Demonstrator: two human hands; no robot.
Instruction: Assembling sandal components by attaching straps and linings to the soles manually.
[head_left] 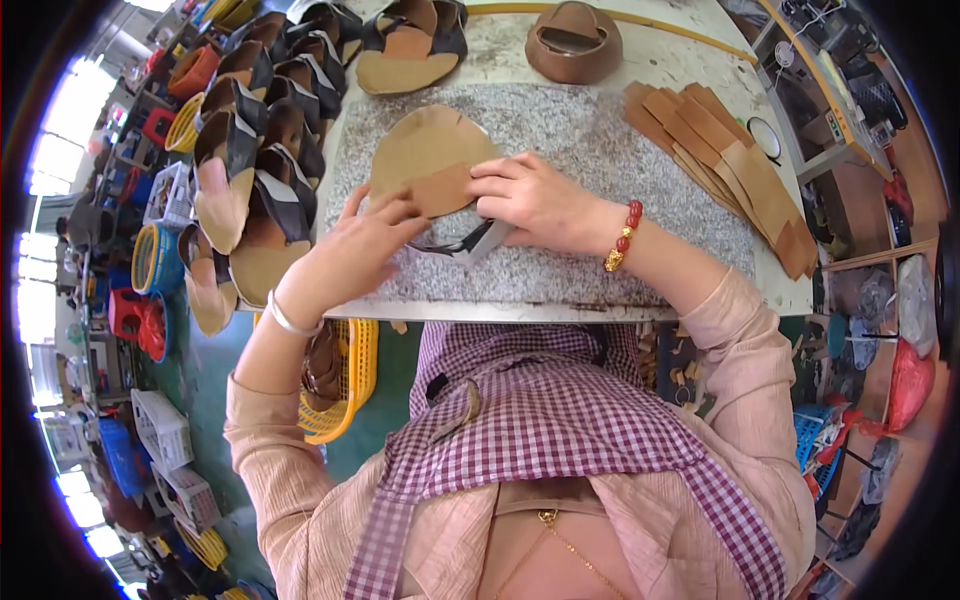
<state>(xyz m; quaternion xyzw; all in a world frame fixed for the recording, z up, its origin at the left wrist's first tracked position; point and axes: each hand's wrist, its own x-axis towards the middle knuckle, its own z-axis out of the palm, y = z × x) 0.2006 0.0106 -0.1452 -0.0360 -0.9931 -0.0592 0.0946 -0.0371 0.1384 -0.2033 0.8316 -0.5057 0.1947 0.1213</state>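
Observation:
A shoe upper [430, 140] lies before me with its tan inner side showing and a brown patch [445, 192] across its lower part. Its dark edge [455, 245] curves toward me. My left hand [365, 245] grips its left side, fingers bent and resting on the patch's left end. Opposite it, my right hand [550, 205] closes on the right side, fingertips on the patch and thumb low by the dark rim. What lies under both palms is hidden.
Rows of similar uppers [270, 130] stand stacked at the left. Another upper [410, 60] sits far back, near a brown roll of tape [573, 45]. Fanned brown leather strips [730, 165] lie at right beside a small round lid [764, 138]. A yellow basket [358, 375] is below the table edge [560, 312].

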